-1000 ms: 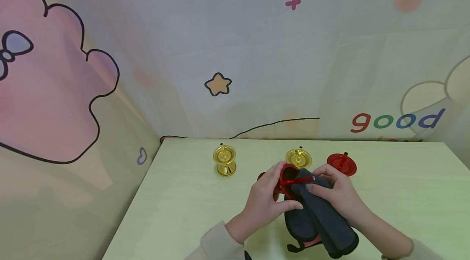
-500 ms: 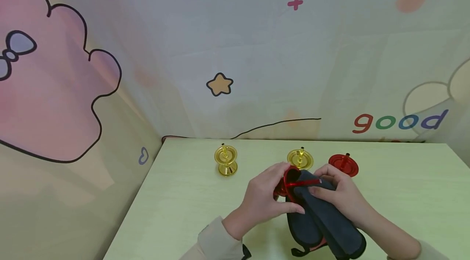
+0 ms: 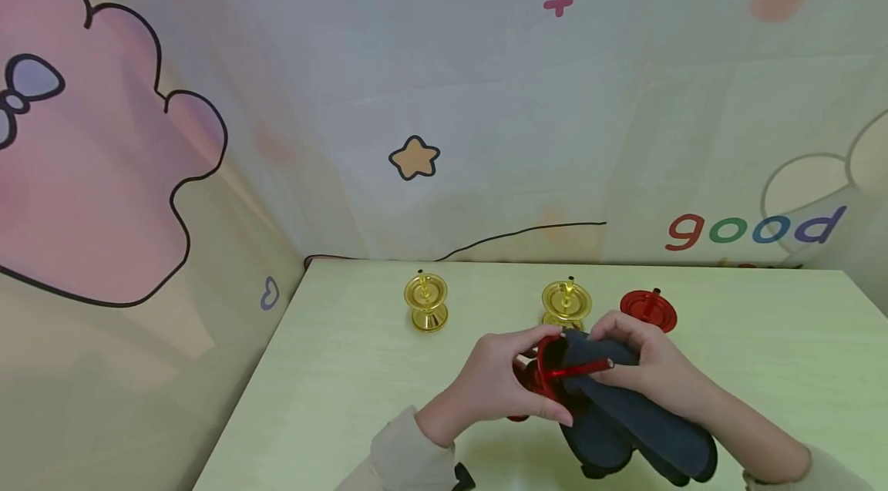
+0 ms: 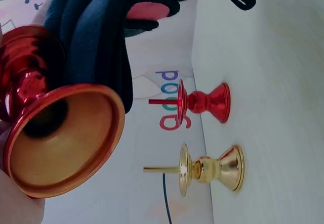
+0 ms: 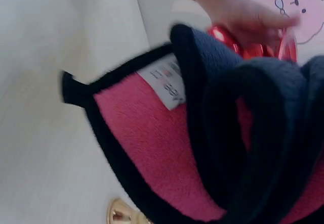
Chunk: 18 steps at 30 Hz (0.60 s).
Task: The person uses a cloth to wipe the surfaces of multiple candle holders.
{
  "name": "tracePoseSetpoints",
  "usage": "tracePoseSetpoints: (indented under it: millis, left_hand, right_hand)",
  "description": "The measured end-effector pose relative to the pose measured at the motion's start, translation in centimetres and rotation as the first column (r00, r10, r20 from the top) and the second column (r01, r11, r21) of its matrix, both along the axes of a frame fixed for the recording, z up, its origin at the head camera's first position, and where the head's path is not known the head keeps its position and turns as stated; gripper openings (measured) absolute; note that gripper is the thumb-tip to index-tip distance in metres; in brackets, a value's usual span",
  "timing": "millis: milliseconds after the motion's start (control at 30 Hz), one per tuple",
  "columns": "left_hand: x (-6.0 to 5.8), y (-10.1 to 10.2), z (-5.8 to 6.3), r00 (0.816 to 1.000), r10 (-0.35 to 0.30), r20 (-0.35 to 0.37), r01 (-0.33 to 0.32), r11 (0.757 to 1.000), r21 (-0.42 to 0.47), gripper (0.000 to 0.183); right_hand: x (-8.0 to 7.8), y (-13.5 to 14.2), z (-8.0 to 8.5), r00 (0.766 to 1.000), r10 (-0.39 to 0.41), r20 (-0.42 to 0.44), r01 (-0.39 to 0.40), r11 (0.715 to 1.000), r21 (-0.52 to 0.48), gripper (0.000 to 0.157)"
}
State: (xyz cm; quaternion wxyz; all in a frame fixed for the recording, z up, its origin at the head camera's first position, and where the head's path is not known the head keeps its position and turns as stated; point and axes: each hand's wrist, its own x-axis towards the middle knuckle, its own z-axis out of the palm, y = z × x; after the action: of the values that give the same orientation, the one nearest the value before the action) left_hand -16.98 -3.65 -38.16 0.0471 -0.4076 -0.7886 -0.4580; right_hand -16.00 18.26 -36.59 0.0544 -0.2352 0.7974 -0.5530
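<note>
Behind everything is a big pale wall (image 3: 486, 90), then the light table (image 3: 312, 383). A dark blue cloth (image 3: 624, 406) is over the table's right half; it has swung toward the right edge since a second ago. The right hand (image 3: 648, 360) pinches it. The left hand (image 3: 496, 379) holds a tipped red candlestick (image 3: 546, 377), its dish against the cloth, a bit lower now. Near the back edge, left to right, stand a gold candlestick (image 3: 425, 302), a second gold candlestick (image 3: 567, 300), partly blocked by the hands, and another red candlestick (image 3: 648, 311).
</note>
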Motion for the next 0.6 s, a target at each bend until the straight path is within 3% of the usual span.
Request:
tracePoseSetpoints:
  millis: [33, 100, 200, 267, 333, 367, 433, 500, 600]
  left_hand:
    - [0.1, 0.0, 0.0, 0.997, -0.019, 0.074, 0.019, 1.0, 0.004, 0.073]
    - [0.1, -0.1, -0.1, 0.988, -0.031, 0.151, 0.029, 0.999, 0.014, 0.073]
    - [0.1, 0.1, -0.4, 0.986, -0.016, 0.166, 0.002, 0.997, 0.083, 0.073]
    - [0.0, 0.3, -0.8, 0.996, 0.023, 0.082, -0.033, 0.992, 0.118, 0.07]
    - [0.0, 0.5, -1.2, 0.994, 0.082, -0.076, -0.074, 0.992, 0.104, 0.066]
    - [-0.1, 0.6, -1.4, 0.979, 0.115, -0.167, -0.102, 0.992, 0.08, 0.064]
    - [0.0, 0.7, -1.6, 0.928, 0.168, -0.333, -0.172, 0.985, 0.017, 0.069]
    - [0.0, 0.8, -1.7, 0.884, 0.177, -0.433, -0.218, 0.975, -0.045, 0.076]
    - [0.1, 1.0, -1.7, 0.872, 0.196, -0.448, -0.26, 0.962, -0.086, 0.087]
  right_hand:
    - [-0.1, 0.1, 0.1, 1.0, 0.028, -0.014, -0.029, 1.0, -0.007, 0.022]
    - [-0.2, 0.3, 0.1, 0.998, 0.065, -0.024, -0.065, 0.998, -0.017, 0.021]
    - [-0.3, 0.5, 0.0, 0.999, 0.039, 0.0, -0.039, 0.999, -0.033, 0.019]
    - [-0.3, 0.5, -0.2, 0.999, -0.016, 0.044, 0.018, 0.999, -0.036, 0.018]
    - [-0.2, 0.5, -0.3, 0.993, -0.081, 0.086, 0.084, 0.996, -0.035, 0.019]
    - [-0.2, 0.5, -0.4, 0.987, -0.115, 0.112, 0.119, 0.992, -0.03, 0.019]
    - [-0.2, 0.4, -0.5, 0.975, -0.161, 0.154, 0.168, 0.985, -0.031, 0.018]
    - [-0.1, 0.3, -0.7, 0.966, -0.177, 0.187, 0.186, 0.982, -0.037, 0.018]
    - [-0.1, 0.0, -0.8, 0.963, -0.17, 0.211, 0.185, 0.981, -0.052, 0.017]
